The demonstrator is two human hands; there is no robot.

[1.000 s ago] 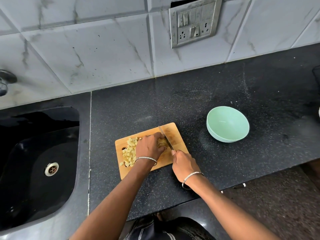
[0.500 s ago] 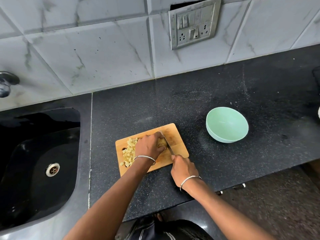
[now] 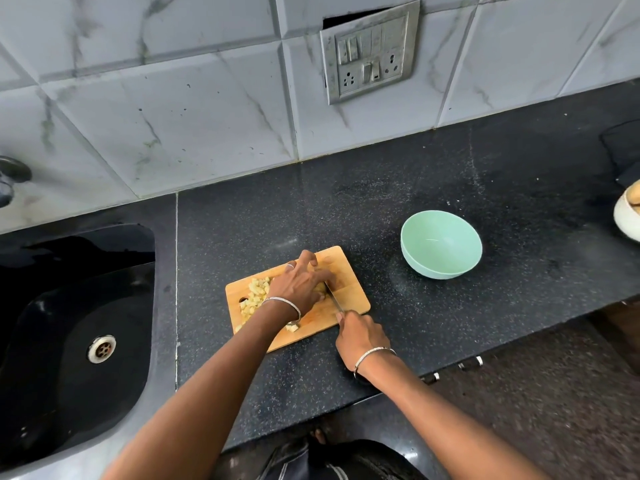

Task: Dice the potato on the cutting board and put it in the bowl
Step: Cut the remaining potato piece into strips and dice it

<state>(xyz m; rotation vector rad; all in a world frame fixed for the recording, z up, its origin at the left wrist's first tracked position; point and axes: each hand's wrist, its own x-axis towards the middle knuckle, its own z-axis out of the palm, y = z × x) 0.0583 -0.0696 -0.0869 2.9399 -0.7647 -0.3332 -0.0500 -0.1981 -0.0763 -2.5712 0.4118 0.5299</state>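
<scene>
A wooden cutting board (image 3: pixel 353 292) lies on the black counter. A pile of pale diced potato (image 3: pixel 254 296) sits on its left half, and one cube lies near the board's front edge. My left hand (image 3: pixel 301 280) rests over the middle of the board with fingers spread, covering the remaining potato, of which only a sliver shows by the blade. My right hand (image 3: pixel 362 336) grips the handle of a knife (image 3: pixel 334 299) at the board's front right corner; the blade lies against my left fingers. The mint green bowl (image 3: pixel 441 244) stands empty to the right of the board.
A black sink (image 3: pixel 76 323) with a drain fills the left side, a tap above it. A white dish (image 3: pixel 627 216) pokes in at the right edge. The tiled wall with a switch plate (image 3: pixel 369 51) runs behind. The counter's front edge is close to my arms.
My left hand has opened from a curled hold on the potato to spread fingers. The knife and my right hand have drawn back toward me; the blade's tip is now under my left hand.
</scene>
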